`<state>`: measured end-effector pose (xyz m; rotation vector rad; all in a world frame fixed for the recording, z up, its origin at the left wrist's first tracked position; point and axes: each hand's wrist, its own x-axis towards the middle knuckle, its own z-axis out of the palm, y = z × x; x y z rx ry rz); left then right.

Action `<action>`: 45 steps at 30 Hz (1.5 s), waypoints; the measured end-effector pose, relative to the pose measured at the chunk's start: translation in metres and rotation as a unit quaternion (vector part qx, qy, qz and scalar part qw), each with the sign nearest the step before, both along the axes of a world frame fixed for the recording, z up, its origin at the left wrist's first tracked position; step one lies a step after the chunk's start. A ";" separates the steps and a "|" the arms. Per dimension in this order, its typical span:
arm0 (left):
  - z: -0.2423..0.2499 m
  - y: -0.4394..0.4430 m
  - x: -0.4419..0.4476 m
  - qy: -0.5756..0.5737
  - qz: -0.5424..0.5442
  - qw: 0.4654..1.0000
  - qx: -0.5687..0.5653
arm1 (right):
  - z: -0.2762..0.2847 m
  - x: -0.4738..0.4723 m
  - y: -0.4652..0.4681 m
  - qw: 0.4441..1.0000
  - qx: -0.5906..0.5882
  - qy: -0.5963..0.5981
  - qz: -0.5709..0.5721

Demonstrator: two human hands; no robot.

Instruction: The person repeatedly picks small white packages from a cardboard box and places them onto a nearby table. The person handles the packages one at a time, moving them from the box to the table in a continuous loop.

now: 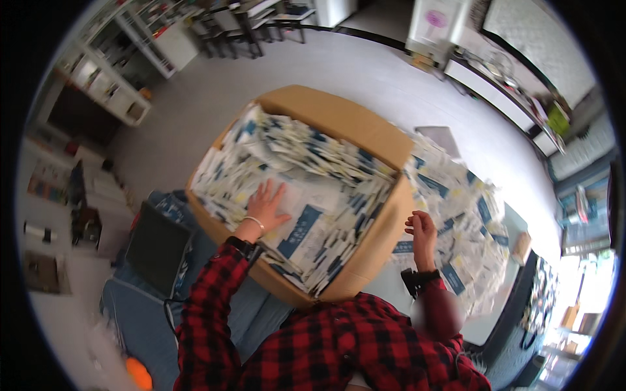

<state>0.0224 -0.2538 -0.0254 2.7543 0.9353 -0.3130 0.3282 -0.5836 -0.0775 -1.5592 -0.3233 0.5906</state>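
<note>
A large cardboard box (337, 110) stands before me, lined with densely stacked white, blue-marked packets (313, 151). Flat packets (304, 228) bearing writing lie in its middle. My left hand (265, 207), with a bracelet at the wrist, rests spread and palm down on them. Just outside the box's right wall is my right hand (422, 234), its fingers curled together and nothing visible in them. Beyond that hand, a loose heap of similar packets (469, 229) covers much of a pale table (513, 229).
On the left, a dark flat panel (159, 248) leans on a blue sofa (142, 313). A small brown object (522, 248) sits at the table's right edge. Chairs (230, 27) stand across the floor, and a low cabinet (494, 93) runs along the far right wall.
</note>
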 end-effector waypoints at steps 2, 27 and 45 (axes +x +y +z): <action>-0.011 0.006 0.011 0.029 0.018 0.992 -0.125 | -0.062 0.020 -0.034 0.996 -0.077 0.031 -0.041; 0.044 -0.066 0.005 0.157 -0.244 0.933 -0.215 | -0.170 0.035 -0.106 0.929 -0.324 -0.115 -0.138; 0.096 -0.080 0.042 -0.103 -0.295 0.948 0.053 | 0.094 -0.045 0.139 0.921 -0.016 -0.179 0.347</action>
